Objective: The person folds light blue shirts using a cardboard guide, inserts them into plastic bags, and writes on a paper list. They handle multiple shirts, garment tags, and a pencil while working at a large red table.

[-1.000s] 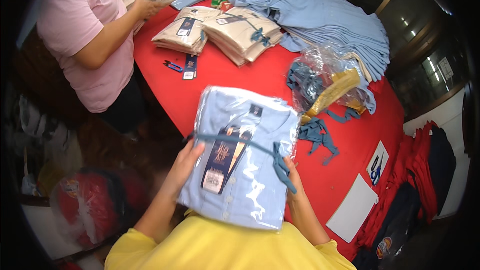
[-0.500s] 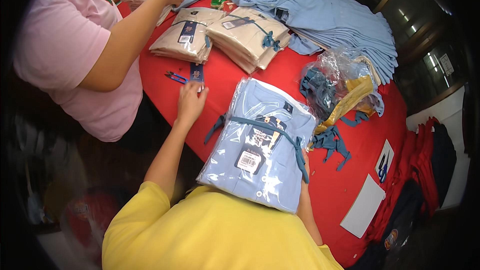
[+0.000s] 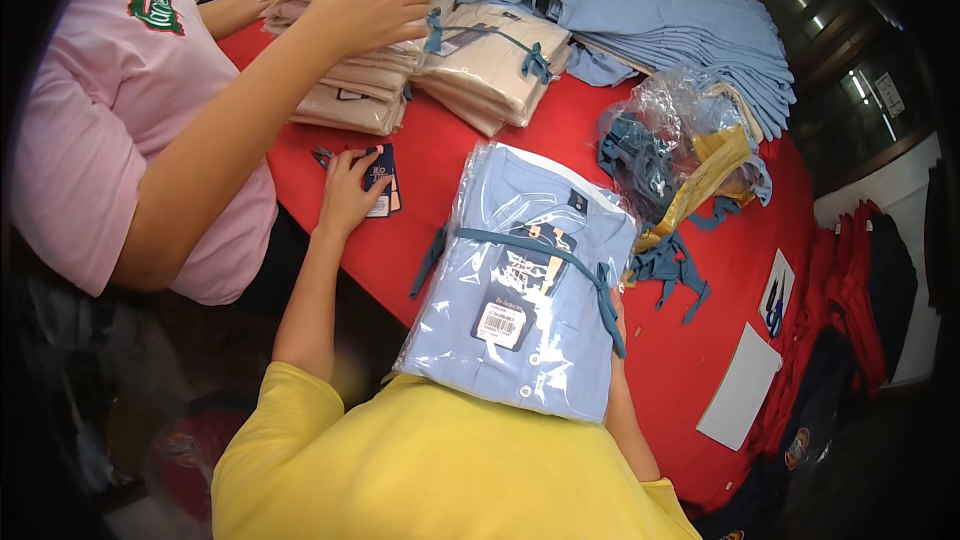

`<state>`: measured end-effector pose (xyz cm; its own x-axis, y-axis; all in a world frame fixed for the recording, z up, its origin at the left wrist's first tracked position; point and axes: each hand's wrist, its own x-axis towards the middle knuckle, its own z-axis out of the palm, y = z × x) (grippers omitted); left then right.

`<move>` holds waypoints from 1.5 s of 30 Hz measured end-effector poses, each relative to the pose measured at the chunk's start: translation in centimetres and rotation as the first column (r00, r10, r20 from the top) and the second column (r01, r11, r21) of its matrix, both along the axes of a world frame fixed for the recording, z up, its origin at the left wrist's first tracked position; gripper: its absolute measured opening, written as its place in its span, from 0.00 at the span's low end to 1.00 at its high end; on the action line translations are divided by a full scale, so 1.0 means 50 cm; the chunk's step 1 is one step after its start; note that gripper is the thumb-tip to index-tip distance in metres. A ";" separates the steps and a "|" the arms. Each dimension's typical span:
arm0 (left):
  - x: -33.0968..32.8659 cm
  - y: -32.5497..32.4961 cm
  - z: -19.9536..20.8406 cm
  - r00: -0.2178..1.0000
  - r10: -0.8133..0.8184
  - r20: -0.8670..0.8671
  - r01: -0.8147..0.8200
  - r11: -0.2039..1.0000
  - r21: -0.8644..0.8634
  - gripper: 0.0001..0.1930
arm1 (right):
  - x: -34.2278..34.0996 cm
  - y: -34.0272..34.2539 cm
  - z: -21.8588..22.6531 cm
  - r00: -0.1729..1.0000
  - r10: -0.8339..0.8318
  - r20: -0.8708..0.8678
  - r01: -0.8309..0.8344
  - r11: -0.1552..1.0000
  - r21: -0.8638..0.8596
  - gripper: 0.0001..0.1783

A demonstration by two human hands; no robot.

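A bundle of folded light blue shirts point(image 3: 560, 340) in clear plastic, tied round with a dark teal fabric strip point(image 3: 520, 242), leans against my front at the table edge. My right hand point(image 3: 617, 325) grips its right side, most of the fingers hidden behind it. To the left, my left hand point(image 3: 347, 192) rests on the table with fingers bent and closed on dark blue hang tags point(image 3: 384, 162). Beside those fingers lie small blue-handled thread snips point(image 3: 321, 155), partly covered.
Across the table, a co-worker's hand point(image 3: 375, 10) lies on a stack of bagged cream shirts point(image 3: 350, 90). Another tied cream bundle point(image 3: 490, 70), piled blue shirts point(image 3: 680, 30), a plastic bag of scraps point(image 3: 670, 140), white card point(image 3: 740, 385) and scissors point(image 3: 773, 308) surround the red tabletop point(image 3: 480, 135).
My left hand has drawn back left with the hang tags, which now show fanned. The co-worker has set more bagged cream shirts on the stack. My right hand keeps its hold.
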<state>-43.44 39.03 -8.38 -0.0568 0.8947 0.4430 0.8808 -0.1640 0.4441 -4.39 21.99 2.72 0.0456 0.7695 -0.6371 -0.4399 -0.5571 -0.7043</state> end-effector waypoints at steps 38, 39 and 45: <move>0.128 -0.277 0.103 0.018 -0.121 0.992 0.455 0.885 0.100 0.44 | -0.129 0.151 -0.160 0.839 0.089 -0.538 0.039 0.974 0.222 0.32; 0.126 -0.242 0.117 -0.008 -0.125 0.992 0.393 0.912 0.118 0.41 | -0.149 0.177 -0.165 0.758 0.151 -0.635 0.032 0.963 0.267 0.33; -0.002 -0.099 0.109 -0.138 0.011 0.990 0.309 0.950 0.033 0.33 | -0.301 0.324 -0.129 0.971 0.091 -0.220 0.000 0.924 0.383 0.43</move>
<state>-43.53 34.07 -2.92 -0.1321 0.9875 -0.0863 -0.5905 -0.0085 0.8070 -19.45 38.21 -3.73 -0.1078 0.9518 -0.2873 -0.5950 -0.2933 -0.7483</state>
